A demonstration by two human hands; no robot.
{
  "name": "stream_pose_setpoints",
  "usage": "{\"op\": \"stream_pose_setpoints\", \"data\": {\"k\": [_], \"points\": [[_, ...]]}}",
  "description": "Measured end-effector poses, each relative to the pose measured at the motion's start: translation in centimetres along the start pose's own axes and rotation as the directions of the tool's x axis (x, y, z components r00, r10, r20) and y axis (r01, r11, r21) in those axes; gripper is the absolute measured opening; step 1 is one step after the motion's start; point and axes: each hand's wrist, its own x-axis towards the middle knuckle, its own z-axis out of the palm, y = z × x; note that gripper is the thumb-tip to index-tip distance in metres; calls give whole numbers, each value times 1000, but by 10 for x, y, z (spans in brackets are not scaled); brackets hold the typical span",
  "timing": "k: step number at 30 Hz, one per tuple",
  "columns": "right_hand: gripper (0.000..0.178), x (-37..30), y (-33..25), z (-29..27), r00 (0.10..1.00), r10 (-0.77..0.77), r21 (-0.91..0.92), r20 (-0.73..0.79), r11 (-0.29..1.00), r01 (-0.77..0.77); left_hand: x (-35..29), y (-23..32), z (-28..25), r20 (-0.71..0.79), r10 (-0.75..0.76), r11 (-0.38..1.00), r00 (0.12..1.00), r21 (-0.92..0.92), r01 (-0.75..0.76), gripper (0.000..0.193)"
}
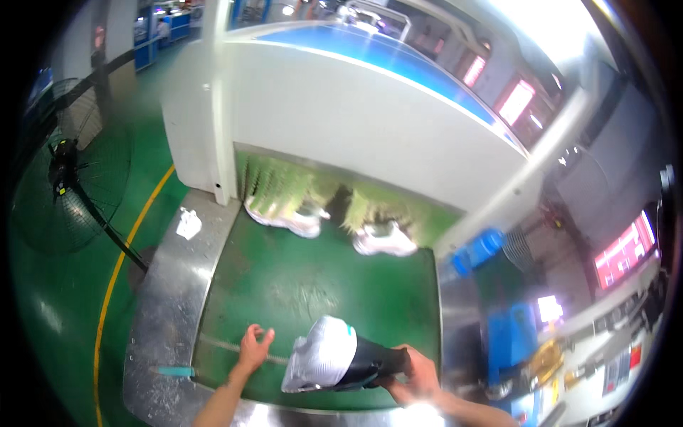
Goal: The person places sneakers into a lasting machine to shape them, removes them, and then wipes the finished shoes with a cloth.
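Note:
My right hand [420,377] grips the black end of a shoe piece [329,354], whose rounded toe is covered in ribbed pale grey fabric. Whether the black part [373,361] is a collar or a last inside, I cannot tell. To its left, my left hand [255,347] hovers over the green conveyor belt [313,285], thumb and fingers apart, holding nothing. Farther up the belt, one pale shoe [288,219] lies at the left and another pale shoe [384,239] at the right, both by the bristle curtain [284,181].
A white machine housing [341,107] rises beyond the belt. On the metal ledge [167,285] lie a crumpled white scrap [188,223] and a teal strip [175,371]. A blue bottle [485,246] rests at the right. At far left stands a fan [64,167].

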Motion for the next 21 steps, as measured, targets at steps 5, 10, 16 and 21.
{"op": "stream_pose_setpoints", "data": {"k": [5,10,16,21], "points": [[36,-85,-71,-47,862,-427,-171,272,860,480,-154,148,-39,973,-149,510,175,-76,857,86],[25,-169,-88,-11,701,-642,-273,310,646,712,-239,116,-21,902,269,573,339,-433,696,74],[71,-383,-88,23,747,633,793,-204,554,-253,-359,129,49,891,235,490,389,-454,744,75],[72,-414,-70,1,830,426,437,-359,863,-254,-380,146,97,918,337,729,208,-394,559,74]]}}
